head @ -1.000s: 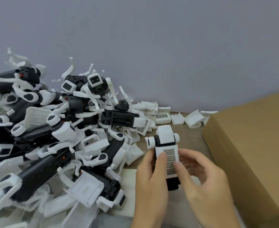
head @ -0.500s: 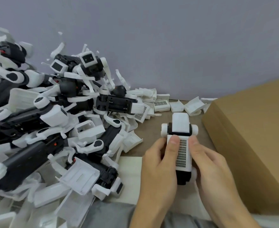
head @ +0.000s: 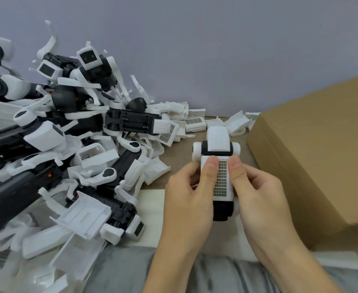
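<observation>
Head view: both hands hold one small black-and-white plastic unit [head: 217, 142] just above the brown surface [head: 180, 149], between a heap of black-and-white plastic parts [head: 68, 144] and a brown cardboard box [head: 313, 157]. Left hand [head: 186, 193] and right hand [head: 258, 193] curl round its sides, thumbs pressing the white grid-patterned cover [head: 222, 182]. Cover appears seated on the body; full latching cannot be confirmed. This unit is judged near completion; the heap and loose white covers [head: 195, 123] suggest much work outstanding.

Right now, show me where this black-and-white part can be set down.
Bare brown tabletop lies between the heaped parts and the cardboard box, beside the held part. The pale sheet left of the left hand is partly free. That heap is crowded.
</observation>
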Action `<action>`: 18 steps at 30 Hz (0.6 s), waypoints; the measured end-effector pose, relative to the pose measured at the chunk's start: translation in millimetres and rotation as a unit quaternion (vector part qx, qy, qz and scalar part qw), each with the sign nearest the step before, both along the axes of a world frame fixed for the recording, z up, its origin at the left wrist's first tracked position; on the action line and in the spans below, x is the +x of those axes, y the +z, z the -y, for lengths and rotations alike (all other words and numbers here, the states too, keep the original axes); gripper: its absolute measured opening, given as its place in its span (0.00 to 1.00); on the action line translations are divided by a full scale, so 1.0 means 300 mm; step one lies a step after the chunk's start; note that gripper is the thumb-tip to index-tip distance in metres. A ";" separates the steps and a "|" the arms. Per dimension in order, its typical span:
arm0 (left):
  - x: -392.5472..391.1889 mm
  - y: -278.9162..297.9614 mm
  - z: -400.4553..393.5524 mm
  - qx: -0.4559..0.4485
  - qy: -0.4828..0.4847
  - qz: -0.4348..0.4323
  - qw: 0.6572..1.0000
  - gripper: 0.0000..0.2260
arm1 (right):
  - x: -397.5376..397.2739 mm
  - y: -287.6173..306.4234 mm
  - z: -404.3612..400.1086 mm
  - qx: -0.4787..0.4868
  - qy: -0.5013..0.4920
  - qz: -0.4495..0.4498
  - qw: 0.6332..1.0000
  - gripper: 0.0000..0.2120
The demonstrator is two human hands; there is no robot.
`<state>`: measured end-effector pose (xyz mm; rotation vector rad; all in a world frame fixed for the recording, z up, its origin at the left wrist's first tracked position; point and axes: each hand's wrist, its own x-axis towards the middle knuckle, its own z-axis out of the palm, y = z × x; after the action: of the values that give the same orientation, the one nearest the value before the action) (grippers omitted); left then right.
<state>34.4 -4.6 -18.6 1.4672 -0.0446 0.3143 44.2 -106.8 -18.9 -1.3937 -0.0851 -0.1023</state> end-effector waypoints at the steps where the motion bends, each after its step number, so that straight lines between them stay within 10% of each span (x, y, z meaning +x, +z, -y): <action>1: -0.001 0.000 -0.001 -0.024 -0.024 -0.017 0.999 0.17 | 0.003 -0.002 0.005 0.000 0.004 -0.003 1.000 0.19; 12: -0.001 -0.003 -0.006 0.039 0.013 -0.020 0.999 0.10 | 0.005 0.007 0.007 -0.080 0.009 0.058 0.995 0.12; 18: 0.007 0.000 -0.011 -0.086 0.054 -0.034 0.994 0.14 | -0.001 -0.012 0.001 -0.192 -0.038 0.101 0.975 0.14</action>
<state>36.4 -1.2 -18.6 1.3099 0.1146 0.3465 43.9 -107.0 -22.5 -1.7714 -0.2308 -0.3050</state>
